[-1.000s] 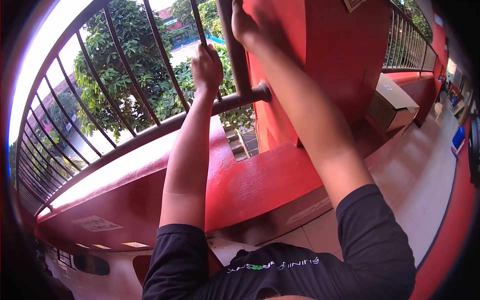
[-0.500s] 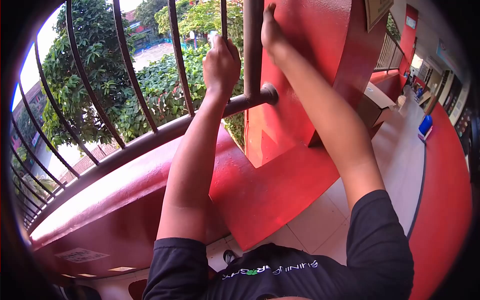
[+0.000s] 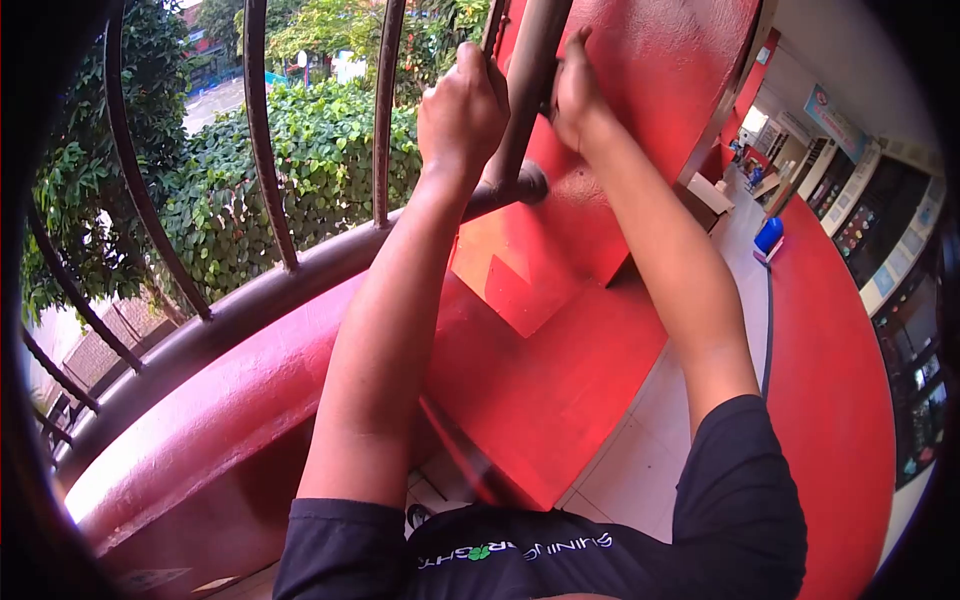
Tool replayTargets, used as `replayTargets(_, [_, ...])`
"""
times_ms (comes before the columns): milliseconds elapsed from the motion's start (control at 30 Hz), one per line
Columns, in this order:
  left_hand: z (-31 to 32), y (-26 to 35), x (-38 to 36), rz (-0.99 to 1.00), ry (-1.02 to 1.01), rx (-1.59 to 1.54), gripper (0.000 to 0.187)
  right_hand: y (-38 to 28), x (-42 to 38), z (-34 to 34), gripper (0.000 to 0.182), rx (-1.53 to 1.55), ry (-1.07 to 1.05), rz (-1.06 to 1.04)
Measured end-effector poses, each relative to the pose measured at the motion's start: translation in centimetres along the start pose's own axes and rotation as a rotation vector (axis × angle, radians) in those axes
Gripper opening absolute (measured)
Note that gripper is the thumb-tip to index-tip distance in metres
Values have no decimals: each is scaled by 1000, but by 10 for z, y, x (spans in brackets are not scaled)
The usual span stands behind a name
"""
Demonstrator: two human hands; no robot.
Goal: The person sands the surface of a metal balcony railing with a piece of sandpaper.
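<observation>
My left hand [image 3: 463, 110] is closed round a thin upright bar [image 3: 494, 28] of the dark metal railing, its knuckles facing up. Just right of it stands the thick railing post [image 3: 531, 85], which leans in this view. My right hand [image 3: 578, 98] is at the far side of that post, with its fingers stretched upward and its palm turned to the metal. Part of that hand's inner side is hidden. Behind it rises a red painted pillar [image 3: 660, 90]. Both arms are raised and reach forward.
The bottom rail [image 3: 320, 262] runs above a red ledge [image 3: 250, 375]. A red slab [image 3: 540, 400] lies below my arms. To the right, a blue object [image 3: 769, 235] stands on a red-sided counter [image 3: 830, 390]. Leafy bushes [image 3: 290, 165] grow beyond the bars.
The view has turned and moved closer to the railing corner. My right hand sits lower along the thick post. My left hand stays closed on the thin bar.
</observation>
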State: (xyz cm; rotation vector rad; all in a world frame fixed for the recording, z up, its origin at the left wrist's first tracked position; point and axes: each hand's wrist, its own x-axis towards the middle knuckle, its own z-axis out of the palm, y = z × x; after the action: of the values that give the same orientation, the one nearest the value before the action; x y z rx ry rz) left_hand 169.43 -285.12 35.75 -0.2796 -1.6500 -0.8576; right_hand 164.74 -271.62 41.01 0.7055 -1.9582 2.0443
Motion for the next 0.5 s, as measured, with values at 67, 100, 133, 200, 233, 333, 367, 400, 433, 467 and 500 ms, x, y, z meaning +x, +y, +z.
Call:
replayTargets(67, [3, -4, 0, -26, -54, -7, 27, -91, 48, -1, 84, 151, -26, -213])
replayTargets(100, [2, -4, 1, -36, -72, -24, 26, -128, 79, -5, 76, 219, 61, -338])
replayTargets(133, [3, -3, 1, -34, -65, -35, 26, -144, 122, -41, 75, 115, -191, -318])
replayTargets(200, [1, -4, -1, -16, -47, -66, 25, -140, 79, 8, 78, 126, 131, -383])
replayTargets(233, [0, -4, -1, -22, -53, -60, 24, -118, 48, 20, 87, 23, 109, -277])
replayTargets(333, [-2, -4, 0, -28, -68, -79, 23, 3, -4, -9, 98, -139, -116, 42])
replayTargets(367, [-1, -5, 0, -32, -67, -81, 23, 34, -22, -5, 98, -125, -5, 20])
replayTargets(400, [0, -6, 0, -29, -59, -97, 24, 55, -37, 7, 98, -108, 107, 0])
replayTargets(433, [2, -7, 1, -27, -52, -115, 24, 39, -45, 26, 80, 45, 253, 50])
replayTargets(467, [3, -8, 2, -30, -62, -118, 24, 9, -38, 24, 83, -27, 151, 67])
replayTargets(500, [4, -10, 2, -4, -35, -116, 25, -19, -20, 16, 89, -93, 59, 91])
